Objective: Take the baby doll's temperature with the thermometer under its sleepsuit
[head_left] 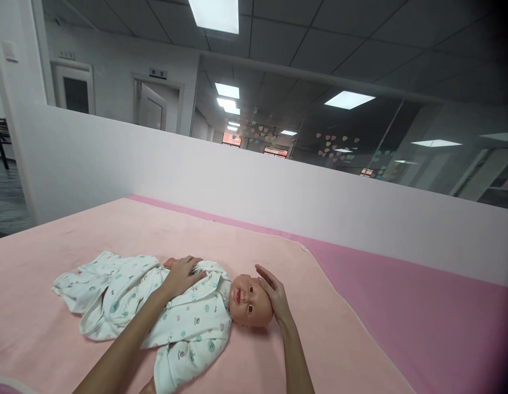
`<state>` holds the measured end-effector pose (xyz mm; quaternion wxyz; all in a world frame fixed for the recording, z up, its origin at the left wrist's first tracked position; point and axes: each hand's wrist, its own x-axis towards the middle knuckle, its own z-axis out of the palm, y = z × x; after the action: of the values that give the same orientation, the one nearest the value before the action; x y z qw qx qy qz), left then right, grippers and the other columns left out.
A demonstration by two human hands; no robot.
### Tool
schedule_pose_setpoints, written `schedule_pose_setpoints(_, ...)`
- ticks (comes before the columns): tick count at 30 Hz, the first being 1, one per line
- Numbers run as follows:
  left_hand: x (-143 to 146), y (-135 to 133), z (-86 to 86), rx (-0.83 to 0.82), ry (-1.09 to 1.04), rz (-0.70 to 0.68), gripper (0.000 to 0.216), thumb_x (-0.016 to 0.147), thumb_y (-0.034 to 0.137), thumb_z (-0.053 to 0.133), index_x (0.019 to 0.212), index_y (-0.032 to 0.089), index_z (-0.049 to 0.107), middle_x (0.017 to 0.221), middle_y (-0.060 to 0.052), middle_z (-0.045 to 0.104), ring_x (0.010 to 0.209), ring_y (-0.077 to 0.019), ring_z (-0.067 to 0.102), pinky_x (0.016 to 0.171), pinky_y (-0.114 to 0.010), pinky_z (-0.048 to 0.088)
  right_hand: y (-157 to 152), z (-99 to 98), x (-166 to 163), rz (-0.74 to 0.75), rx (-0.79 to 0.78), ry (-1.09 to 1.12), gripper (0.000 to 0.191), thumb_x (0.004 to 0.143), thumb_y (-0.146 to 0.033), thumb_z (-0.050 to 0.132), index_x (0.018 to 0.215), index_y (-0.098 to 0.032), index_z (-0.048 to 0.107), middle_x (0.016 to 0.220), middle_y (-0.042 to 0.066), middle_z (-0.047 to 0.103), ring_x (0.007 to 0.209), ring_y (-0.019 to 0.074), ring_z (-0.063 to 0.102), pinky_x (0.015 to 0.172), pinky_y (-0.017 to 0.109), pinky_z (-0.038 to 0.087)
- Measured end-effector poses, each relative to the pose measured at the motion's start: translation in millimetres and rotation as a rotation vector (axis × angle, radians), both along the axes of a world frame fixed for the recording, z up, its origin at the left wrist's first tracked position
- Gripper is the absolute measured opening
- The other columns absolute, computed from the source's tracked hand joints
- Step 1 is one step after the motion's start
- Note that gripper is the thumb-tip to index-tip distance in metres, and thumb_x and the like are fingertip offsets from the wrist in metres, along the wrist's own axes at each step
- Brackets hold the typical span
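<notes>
A baby doll [247, 300] lies on its back on a light pink blanket [278, 350], head toward the right. It wears a white patterned romper [188, 317] whose legs trail off to the left. My left hand [182, 275] rests flat on the doll's chest, fingers spread over the cloth. My right hand [274, 293] cups the top of the doll's head, fingers stretched along it.
The blanket covers a darker pink surface [421, 323] that extends to the right. A low white partition wall [278, 191] runs behind it, with glass above. A doorway [153, 106] shows at the back left.
</notes>
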<state>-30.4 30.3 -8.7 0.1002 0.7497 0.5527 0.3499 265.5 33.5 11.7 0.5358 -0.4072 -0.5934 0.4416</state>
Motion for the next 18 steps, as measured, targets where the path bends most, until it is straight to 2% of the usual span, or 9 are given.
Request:
schedule_pose_setpoints(2,-0.3,0.6,-0.8,0.003,-0.006,-0.002,0.045,0.079,0.056,0.045,0.112,0.026,0.053,0.107,-0.004,0.056,0.1,-0.0245,0.05,0.089,-0.039,0.035,0.8,-0.8,0.2,-0.005,0.019,0.01,0.044,0.069,-0.043,0.065,0.108,-0.026,0.06,0.123,0.004,0.054,0.115,0.0228,0.047,0.097,0.039,0.039)
schedule_pose_setpoints(4,-0.6,1.2,-1.3,0.004,-0.01,-0.003,0.046,0.078,0.056,0.045,0.112,0.025,0.053,0.106,-0.005,0.056,0.1,-0.0247,0.05,0.089,-0.039,0.035,0.2,0.2,-0.5,0.017,0.007,0.01,0.044,0.068,-0.045,0.065,0.106,-0.023,0.062,0.116,0.006,0.059,0.11,0.0237,0.051,0.095,0.04,0.04)
schedule_pose_setpoints(7,-0.7,1.3,-1.1,0.0,-0.01,-0.004,0.047,0.078,0.056,0.045,0.112,0.025,0.053,0.106,-0.005,0.055,0.1,-0.025,0.049,0.088,-0.039,0.035,-2.5,3.3,-2.2,0.041,-0.024,-0.014,0.039,0.066,-0.049,0.066,0.091,-0.019,0.068,0.097,0.009,0.067,0.099,0.0259,0.058,0.091,0.042,0.043)
schedule_pose_setpoints(9,-0.4,0.7,-0.3,-0.003,-0.007,-0.004,0.046,0.078,0.056,0.045,0.112,0.026,0.053,0.106,-0.005,0.055,0.1,-0.025,0.049,0.088,-0.039,0.036,-4.2,5.0,-2.9,0.036,-0.023,-0.028,0.037,0.065,-0.05,0.065,0.082,-0.018,0.07,0.094,0.009,0.068,0.096,0.0264,0.059,0.09,0.042,0.043)
schedule_pose_setpoints(13,-0.1,-1.0,0.9,-0.003,-0.002,-0.004,0.046,0.079,0.056,0.044,0.112,0.026,0.053,0.107,-0.005,0.056,0.1,-0.0248,0.05,0.089,-0.039,0.036,-4.9,5.9,-2.5,0.044,-0.034,-0.032,0.039,0.067,-0.048,0.065,0.094,-0.02,0.068,0.107,0.008,0.064,0.103,0.026,0.056,0.092,0.041,0.042)
schedule_pose_setpoints(18,-2.5,2.0,-3.5,-0.01,-0.011,-0.002,0.048,0.078,0.057,0.044,0.115,0.026,0.053,0.112,-0.005,0.055,0.106,-0.0256,0.047,0.093,-0.04,0.033,-3.2,5.5,-1.2,0.015,0.004,-0.021,0.047,0.067,-0.047,0.065,0.108,-0.024,0.062,0.126,0.005,0.051,0.116,0.0254,0.046,0.099,0.041,0.037)
